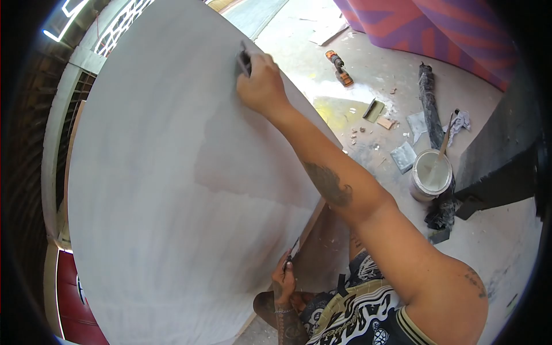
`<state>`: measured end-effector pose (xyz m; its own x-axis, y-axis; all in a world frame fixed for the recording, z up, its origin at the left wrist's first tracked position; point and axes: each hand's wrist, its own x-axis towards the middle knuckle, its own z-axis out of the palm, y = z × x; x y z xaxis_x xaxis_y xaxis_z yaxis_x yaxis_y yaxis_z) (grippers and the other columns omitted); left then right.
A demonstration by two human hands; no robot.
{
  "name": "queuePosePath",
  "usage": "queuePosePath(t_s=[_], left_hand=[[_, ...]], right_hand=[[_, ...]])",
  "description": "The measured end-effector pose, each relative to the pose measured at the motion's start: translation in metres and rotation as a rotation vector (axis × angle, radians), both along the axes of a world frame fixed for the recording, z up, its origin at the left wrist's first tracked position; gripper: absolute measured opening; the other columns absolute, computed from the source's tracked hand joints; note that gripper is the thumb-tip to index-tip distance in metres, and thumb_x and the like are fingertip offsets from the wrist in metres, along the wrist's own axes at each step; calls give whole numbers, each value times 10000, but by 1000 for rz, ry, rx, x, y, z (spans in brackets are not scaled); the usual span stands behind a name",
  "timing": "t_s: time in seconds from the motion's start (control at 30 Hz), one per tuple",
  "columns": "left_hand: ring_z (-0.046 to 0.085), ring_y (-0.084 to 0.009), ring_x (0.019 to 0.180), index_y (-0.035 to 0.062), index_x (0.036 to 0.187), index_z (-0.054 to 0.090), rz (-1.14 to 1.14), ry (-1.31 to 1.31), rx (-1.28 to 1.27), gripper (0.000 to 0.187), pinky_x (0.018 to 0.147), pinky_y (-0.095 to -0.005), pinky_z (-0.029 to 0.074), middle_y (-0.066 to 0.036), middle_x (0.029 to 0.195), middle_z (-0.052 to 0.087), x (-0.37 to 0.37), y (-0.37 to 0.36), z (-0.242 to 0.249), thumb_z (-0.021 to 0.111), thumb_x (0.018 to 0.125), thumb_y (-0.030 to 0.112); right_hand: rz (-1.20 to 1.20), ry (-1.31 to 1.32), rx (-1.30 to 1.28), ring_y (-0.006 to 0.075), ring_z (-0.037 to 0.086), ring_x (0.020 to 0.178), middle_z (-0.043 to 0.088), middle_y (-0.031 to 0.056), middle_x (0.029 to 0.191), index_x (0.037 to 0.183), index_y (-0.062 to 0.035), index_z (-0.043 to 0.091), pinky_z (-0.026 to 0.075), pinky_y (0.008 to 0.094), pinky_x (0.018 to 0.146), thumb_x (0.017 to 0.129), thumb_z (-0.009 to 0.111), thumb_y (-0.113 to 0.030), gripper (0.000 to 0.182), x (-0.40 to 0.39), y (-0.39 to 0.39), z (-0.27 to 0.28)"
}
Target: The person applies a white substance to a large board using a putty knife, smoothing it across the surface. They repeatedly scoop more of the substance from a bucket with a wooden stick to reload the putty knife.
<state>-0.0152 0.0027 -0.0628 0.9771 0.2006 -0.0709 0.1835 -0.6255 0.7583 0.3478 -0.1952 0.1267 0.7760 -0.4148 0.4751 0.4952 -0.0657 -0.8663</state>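
Note:
A large, light grey panel (149,144) fills the left and middle of the head view, with a darker, damp-looking patch (236,155) in its middle. My right hand (263,85) is closed round a dark, flat-bladed putty knife (244,60), its blade against the panel near the upper right edge. Low in the view, close to the panel's lower right edge, my left hand (284,280) grips a second putty knife (295,247), whose thin blade points up; its handle is mostly hidden by the fingers.
To the right on the floor stands an open bucket (421,192) of whitish paste with a stick (446,138) in it. A long black wrapped bundle (427,95) lies behind it. Farther off are an orange drill (339,68), a green tray-like piece (374,110) and small scraps.

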Motion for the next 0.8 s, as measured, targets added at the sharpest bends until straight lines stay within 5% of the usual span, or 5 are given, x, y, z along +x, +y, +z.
queuePosePath(t_s=[0.07,0.27,0.4,0.5,0.8], left_hand=[[585,-150,954,30,1321,593,-104,-184,60,392,886,-295,456,-75,1047,677,5,8,-17,528,1000,246],[589,-164,1073,24,1313,594,-67,-128,-1,394,959,-313,443,-116,1175,667,1,4,-13,523,1005,259],[585,-178,1097,13,1311,592,-65,-122,-9,393,973,-316,434,-123,1194,662,-1,6,-13,513,1011,255],[578,-186,1117,3,1313,586,-84,-124,-7,390,986,-319,424,-126,1209,655,-2,9,-21,505,1014,239],[571,-196,1134,-7,1312,582,-77,-113,-36,379,1002,-322,414,-130,1220,648,-5,5,-14,491,1013,207]], right_hand=[[179,-134,-36,396,497,1180,526,214,1266,1234,3,540,408,474,1003,803,560,-71,438,-13,-7,-12],[-288,-193,-129,381,473,1202,507,180,1278,1293,-6,502,393,492,993,783,576,-47,518,15,-10,-31],[-274,-155,-266,373,475,1193,499,178,1279,1301,0,496,389,486,997,769,569,-17,538,-1,11,-34],[-17,-199,-252,371,495,1173,512,199,1266,1287,8,507,391,465,1017,767,538,-8,521,-29,0,-51],[-45,117,99,390,537,1129,543,241,1239,1268,1,545,429,428,1001,811,518,-85,466,16,-15,-40]])
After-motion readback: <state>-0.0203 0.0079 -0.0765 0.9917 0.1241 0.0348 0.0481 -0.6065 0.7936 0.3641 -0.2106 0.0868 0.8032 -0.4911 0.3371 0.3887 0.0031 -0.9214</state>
